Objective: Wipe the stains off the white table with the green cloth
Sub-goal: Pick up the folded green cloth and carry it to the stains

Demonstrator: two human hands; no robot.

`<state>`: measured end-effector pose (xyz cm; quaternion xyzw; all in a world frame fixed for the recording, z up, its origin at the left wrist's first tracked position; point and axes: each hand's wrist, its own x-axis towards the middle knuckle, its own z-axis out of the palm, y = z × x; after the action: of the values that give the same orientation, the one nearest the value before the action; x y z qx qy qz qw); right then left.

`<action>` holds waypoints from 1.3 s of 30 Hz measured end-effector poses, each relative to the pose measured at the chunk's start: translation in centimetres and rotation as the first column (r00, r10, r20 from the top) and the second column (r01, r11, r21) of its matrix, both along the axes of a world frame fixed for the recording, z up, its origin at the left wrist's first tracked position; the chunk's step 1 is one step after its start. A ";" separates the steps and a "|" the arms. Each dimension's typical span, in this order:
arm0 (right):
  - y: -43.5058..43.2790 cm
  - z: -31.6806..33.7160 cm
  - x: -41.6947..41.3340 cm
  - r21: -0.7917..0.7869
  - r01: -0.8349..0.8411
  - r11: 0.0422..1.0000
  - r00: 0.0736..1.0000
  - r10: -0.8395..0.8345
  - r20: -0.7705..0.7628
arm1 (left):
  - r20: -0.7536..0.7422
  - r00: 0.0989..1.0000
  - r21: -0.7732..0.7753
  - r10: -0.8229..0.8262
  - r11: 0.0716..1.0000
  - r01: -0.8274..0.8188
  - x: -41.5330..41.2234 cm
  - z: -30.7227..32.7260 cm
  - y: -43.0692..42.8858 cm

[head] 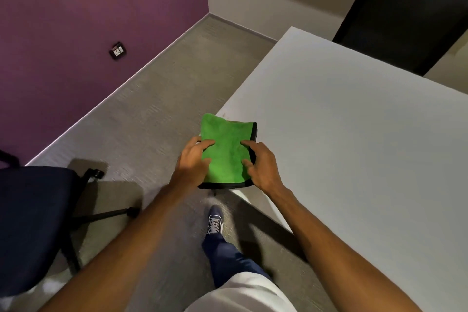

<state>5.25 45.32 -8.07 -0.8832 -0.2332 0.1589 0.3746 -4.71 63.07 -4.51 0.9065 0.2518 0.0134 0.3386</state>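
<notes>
A folded green cloth (226, 151) with black trim is held flat over the near left corner of the white table (354, 134). My left hand (193, 159) grips its left edge, thumb on top. My right hand (260, 166) grips the right edge the same way. A few small dark specks (223, 116) mark the table's left edge just beyond the cloth. Whether the cloth touches the tabletop I cannot tell.
A black chair (405, 15) stands at the table's far side. A dark blue office chair (35, 225) sits on the carpet to my left. My foot in a blue sneaker (215, 219) is beside the table's near edge. A purple wall with a socket (117, 50) lies left.
</notes>
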 end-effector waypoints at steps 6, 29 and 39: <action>5.7 -1.4 3.3 0.013 0.185 0.983 0.980 -0.184 -0.072 | -0.063 0.975 0.037 -0.215 0.975 0.217 6.7 -1.5 7.8; 16.8 -2.4 7.4 -0.115 0.907 0.404 0.400 -0.915 -0.059 | -0.096 0.398 -0.174 -0.912 0.409 0.896 31.0 -4.6 13.4; 20.4 -2.0 6.4 -0.152 0.981 0.122 0.107 -0.989 -0.104 | -0.121 0.010 -0.130 -0.993 0.026 0.991 34.4 -6.0 12.8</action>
<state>11.66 65.69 -10.09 -0.8051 0.4487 -0.0455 0.3853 29.64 75.86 -10.51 0.8198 -0.4235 -0.3085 0.2309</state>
